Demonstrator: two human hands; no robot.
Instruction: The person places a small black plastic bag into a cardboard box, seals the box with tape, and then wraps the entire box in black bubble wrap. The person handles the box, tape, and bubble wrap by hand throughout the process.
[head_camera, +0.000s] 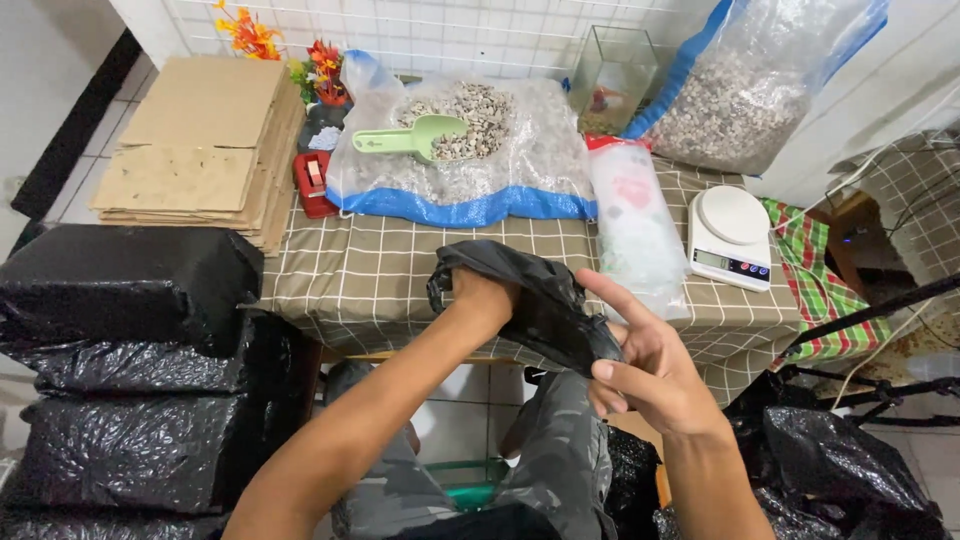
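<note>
Above the lap, in front of the table (400, 290), the left hand (478, 296) is pushed inside a black plastic bag (540, 300), hidden so its grip cannot be told, while the right hand (645, 365) pinches the bag's edge, spreading it open.
</note>
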